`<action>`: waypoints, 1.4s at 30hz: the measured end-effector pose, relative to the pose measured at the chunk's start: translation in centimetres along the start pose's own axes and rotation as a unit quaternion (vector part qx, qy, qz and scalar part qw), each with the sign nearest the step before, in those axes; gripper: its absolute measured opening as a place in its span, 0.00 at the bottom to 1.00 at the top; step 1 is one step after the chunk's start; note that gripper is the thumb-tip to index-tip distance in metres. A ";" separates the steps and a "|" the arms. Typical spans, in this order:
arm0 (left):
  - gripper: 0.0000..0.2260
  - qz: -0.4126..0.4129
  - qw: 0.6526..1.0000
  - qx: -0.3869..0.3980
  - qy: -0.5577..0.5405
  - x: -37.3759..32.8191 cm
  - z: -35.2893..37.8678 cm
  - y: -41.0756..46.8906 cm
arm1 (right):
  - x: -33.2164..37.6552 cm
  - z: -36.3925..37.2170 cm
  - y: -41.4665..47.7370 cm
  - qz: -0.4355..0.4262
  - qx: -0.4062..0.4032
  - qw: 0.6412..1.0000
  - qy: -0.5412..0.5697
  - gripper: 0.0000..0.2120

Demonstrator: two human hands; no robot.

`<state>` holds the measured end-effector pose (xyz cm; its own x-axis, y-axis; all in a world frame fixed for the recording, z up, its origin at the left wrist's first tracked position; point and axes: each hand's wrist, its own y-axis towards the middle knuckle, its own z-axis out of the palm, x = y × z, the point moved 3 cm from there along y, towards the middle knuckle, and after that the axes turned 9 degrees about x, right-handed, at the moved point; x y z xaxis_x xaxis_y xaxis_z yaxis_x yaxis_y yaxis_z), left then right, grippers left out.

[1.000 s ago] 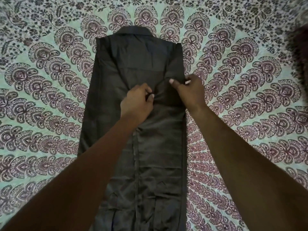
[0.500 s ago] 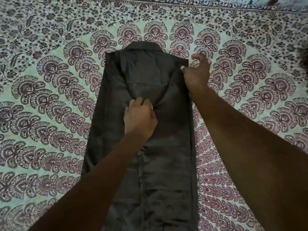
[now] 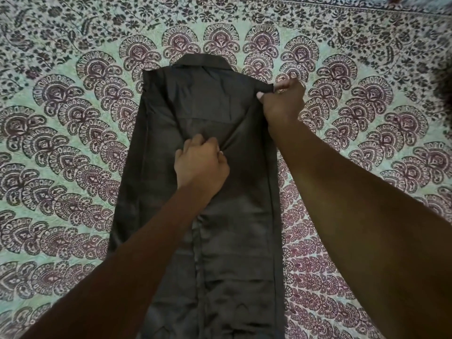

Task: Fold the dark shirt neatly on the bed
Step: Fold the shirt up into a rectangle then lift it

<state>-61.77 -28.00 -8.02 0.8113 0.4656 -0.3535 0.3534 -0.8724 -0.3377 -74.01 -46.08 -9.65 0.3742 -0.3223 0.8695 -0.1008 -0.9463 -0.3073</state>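
Head view, looking down along both bare arms. We see the left hand (image 3: 201, 167) set on the middle of the dark shirt (image 3: 156, 182), knuckles up, its fingers (image 3: 195, 146) curled down into the cloth. They grasp a small bunch of fabric, and shallow creases spread from it toward the far end. The right hand (image 3: 285, 101) is at the shirt's far right corner (image 3: 267, 88). It pinches that shoulder corner between the thumb (image 3: 260, 95) and the curled fingers above it, so the corner juts slightly past the shirt's straight right edge. The two hands are apart, the right one farther from us and out to the side.

The left forearm (image 3: 137, 260) crosses the lower left part of the shirt. The right forearm (image 3: 354, 216) runs beside the shirt's right edge, above the bedding.

The shirt lies flat and lengthwise on the bed as a long narrow strip, both sides turned inward. Its collar (image 3: 203, 61) points away from us, and its near end passes out of the bottom of the frame. A raised fabric edge (image 3: 198, 265) runs down the middle of the lower half, and faint horizontal creases cross the panel to its right.

Beneath the shirt is a pale green bedspread (image 3: 61, 148), printed with arcs of maroon fan-shaped motifs. A band of dark leaves and flowers runs along the far side.
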 end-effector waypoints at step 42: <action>0.35 0.049 0.988 0.109 0.095 4.4 5.2 -19.7 | -13.4 -11.2 -28.7 -0.157 0.188 0.864 -0.441 0.27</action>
<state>-67.57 -7.97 -7.46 0.9171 0.3256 -0.2300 0.1770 -0.8495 -0.4970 -86.52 -14.95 -8.17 0.9013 0.2521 0.3522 0.3783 -0.8540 -0.3571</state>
